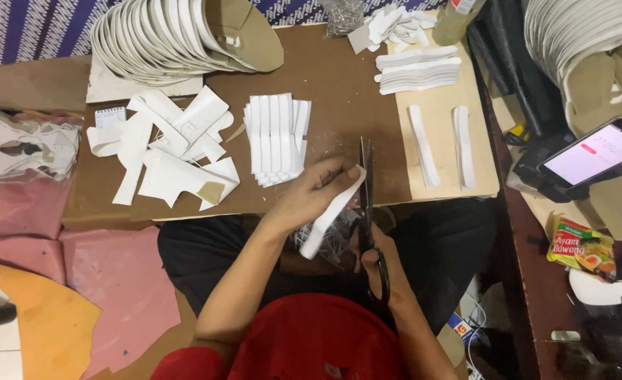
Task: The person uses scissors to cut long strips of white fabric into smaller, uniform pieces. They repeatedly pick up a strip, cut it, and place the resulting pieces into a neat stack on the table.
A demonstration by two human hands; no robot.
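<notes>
White strip (330, 212), thin, light and floppy by the look of it, is pinched at its far end by the left hand (309, 193) near the worktop (339, 91) edge. Scissors (366, 204) are gripped in the right hand (375, 262), blades nearly shut beside it.

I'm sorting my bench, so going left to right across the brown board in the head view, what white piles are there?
Loose white offcuts → stack of white strips → left hand holding a white strip → scissors → two thin strip bundles.
</notes>
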